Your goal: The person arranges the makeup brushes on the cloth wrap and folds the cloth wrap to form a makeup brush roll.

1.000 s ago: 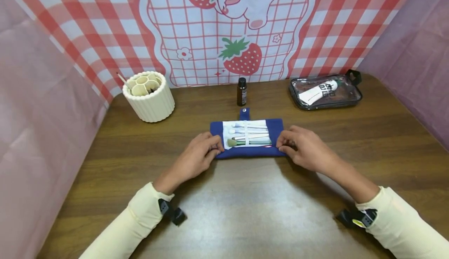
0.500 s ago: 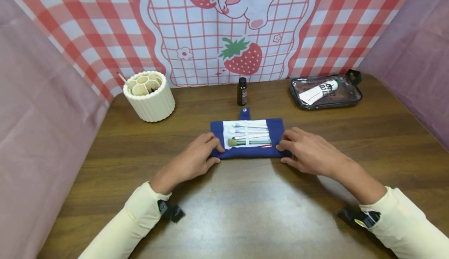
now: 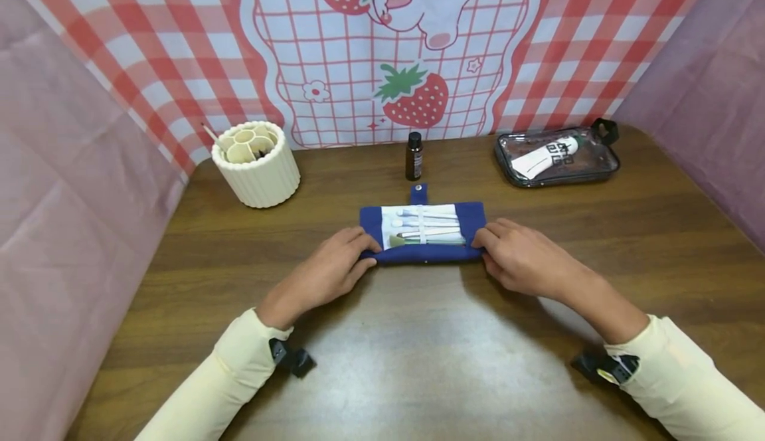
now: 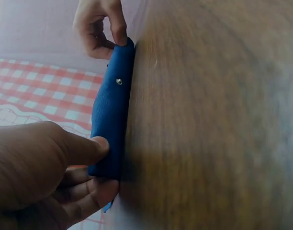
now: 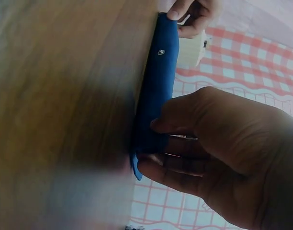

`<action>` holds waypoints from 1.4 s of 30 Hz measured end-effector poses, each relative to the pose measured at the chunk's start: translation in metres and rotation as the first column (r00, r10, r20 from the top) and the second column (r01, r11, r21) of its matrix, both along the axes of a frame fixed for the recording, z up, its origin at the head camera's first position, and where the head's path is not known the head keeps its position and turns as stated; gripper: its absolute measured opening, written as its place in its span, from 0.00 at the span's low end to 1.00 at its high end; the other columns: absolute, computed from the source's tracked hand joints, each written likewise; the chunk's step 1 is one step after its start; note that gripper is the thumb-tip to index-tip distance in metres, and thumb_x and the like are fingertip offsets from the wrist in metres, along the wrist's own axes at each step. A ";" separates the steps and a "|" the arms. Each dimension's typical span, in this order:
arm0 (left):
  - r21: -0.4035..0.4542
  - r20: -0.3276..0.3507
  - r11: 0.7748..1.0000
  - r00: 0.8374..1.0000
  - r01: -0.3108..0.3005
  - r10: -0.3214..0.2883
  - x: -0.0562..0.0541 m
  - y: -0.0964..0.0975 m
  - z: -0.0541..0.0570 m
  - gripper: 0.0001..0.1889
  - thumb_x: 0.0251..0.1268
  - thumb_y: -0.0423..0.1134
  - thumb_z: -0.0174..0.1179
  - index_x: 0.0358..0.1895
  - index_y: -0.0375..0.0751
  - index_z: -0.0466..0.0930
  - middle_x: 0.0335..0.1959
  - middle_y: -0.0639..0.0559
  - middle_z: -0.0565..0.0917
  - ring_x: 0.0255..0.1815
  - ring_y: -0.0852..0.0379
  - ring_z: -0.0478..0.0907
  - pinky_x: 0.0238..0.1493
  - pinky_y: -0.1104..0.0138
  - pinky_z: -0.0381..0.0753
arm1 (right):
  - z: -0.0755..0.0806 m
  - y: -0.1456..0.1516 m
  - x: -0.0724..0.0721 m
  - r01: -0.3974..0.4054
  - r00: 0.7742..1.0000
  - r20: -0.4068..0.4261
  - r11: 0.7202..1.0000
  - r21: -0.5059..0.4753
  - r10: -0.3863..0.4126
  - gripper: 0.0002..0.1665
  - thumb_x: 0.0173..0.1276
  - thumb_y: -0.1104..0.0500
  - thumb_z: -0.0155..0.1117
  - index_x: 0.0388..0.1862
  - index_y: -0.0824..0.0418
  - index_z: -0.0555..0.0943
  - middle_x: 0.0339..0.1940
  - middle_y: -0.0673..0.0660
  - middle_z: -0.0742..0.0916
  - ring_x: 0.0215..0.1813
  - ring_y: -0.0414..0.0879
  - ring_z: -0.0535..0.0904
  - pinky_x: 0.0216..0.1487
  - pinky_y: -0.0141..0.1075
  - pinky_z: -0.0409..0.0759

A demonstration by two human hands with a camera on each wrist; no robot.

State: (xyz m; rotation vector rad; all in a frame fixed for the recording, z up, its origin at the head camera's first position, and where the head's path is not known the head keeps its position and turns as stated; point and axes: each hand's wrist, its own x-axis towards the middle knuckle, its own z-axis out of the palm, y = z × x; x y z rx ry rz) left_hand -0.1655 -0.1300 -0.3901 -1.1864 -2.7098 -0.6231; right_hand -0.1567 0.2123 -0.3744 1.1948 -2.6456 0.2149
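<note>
A blue brush roll (image 3: pixel 427 253) lies partly rolled on the table, its near edge turned up into a thick fold. White lining shows behind the fold, with several makeup brushes (image 3: pixel 433 222) under a white elastic band. My left hand (image 3: pixel 331 263) pinches the left end of the fold, thumb in front and fingers behind. At the right end my right hand (image 3: pixel 522 255) pinches it the same way. A metal snap (image 4: pixel 119 82) shows on the fold's outer face in the left wrist view. The snap tab (image 3: pixel 419 194) sticks out from the roll's far edge.
Behind the roll stands a small dark bottle (image 3: pixel 414 157) with a black cap. A ribbed cream holder (image 3: pixel 263 178) with compartments is at the back left. At the back right lies a clear, black-edged pouch (image 3: pixel 588 162) containing a white tube (image 3: pixel 540 159). A patterned cloth backs the table.
The near edge of the brush roll has been folded farther away from me, covering more of the lowest brush. Both hands loosened at its ends, then gripped the fold again.
</note>
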 end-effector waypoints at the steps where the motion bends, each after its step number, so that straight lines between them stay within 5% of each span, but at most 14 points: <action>1: 0.005 -0.008 1.000 1.000 0.001 -0.001 -0.001 0.000 -0.001 0.08 0.71 0.35 0.63 0.48 0.38 0.83 0.44 0.48 0.80 0.46 0.54 0.77 0.49 0.59 0.77 | 0.000 0.001 -0.001 0.007 1.000 0.021 1.000 -0.013 -0.007 0.12 0.60 0.68 0.67 0.43 0.64 0.80 0.39 0.59 0.84 0.44 0.54 0.82 0.45 0.49 0.81; 12: 0.095 0.046 0.994 0.998 -0.054 0.050 -0.011 0.001 -0.008 0.07 0.73 0.32 0.58 0.45 0.34 0.84 0.40 0.47 0.79 0.41 0.53 0.76 0.47 0.58 0.77 | -0.007 0.002 -0.008 0.071 0.994 0.089 0.986 -0.149 -0.058 0.14 0.65 0.73 0.61 0.47 0.62 0.76 0.42 0.57 0.84 0.43 0.56 0.81 0.44 0.51 0.80; 22: 0.216 0.126 0.966 0.985 -0.145 0.120 -0.015 0.006 -0.010 0.09 0.68 0.30 0.63 0.47 0.44 0.77 0.32 0.52 0.78 0.32 0.58 0.76 0.35 0.62 0.76 | -0.010 0.010 -0.016 0.133 0.980 0.177 0.964 -0.232 -0.092 0.14 0.67 0.69 0.66 0.43 0.53 0.76 0.39 0.49 0.82 0.40 0.43 0.79 0.38 0.43 0.78; 29: 0.205 0.093 0.969 0.988 -0.137 0.120 -0.014 0.005 -0.010 0.05 0.66 0.30 0.65 0.38 0.45 0.81 0.31 0.54 0.77 0.31 0.58 0.72 0.32 0.63 0.73 | -0.005 0.009 -0.014 0.095 0.989 0.129 0.983 -0.158 -0.075 0.08 0.65 0.68 0.69 0.38 0.56 0.82 0.38 0.52 0.83 0.35 0.44 0.75 0.34 0.40 0.76; 34: 0.107 0.067 0.989 0.993 -0.103 0.097 -0.012 0.002 -0.008 0.02 0.67 0.34 0.66 0.40 0.43 0.85 0.40 0.51 0.78 0.39 0.56 0.73 0.40 0.62 0.75 | 0.001 0.010 -0.010 0.093 0.989 0.119 0.994 -0.055 -0.085 0.09 0.64 0.62 0.73 0.43 0.57 0.85 0.43 0.55 0.82 0.44 0.48 0.74 0.41 0.43 0.74; 42: 0.031 0.086 0.997 0.994 -0.073 0.070 -0.011 0.000 -0.007 0.10 0.65 0.35 0.68 0.48 0.39 0.84 0.48 0.48 0.76 0.51 0.51 0.72 0.56 0.58 0.72 | -0.003 0.015 -0.012 -0.006 0.998 0.065 0.998 -0.059 0.010 0.19 0.58 0.68 0.75 0.48 0.60 0.83 0.48 0.57 0.79 0.52 0.52 0.70 0.48 0.46 0.74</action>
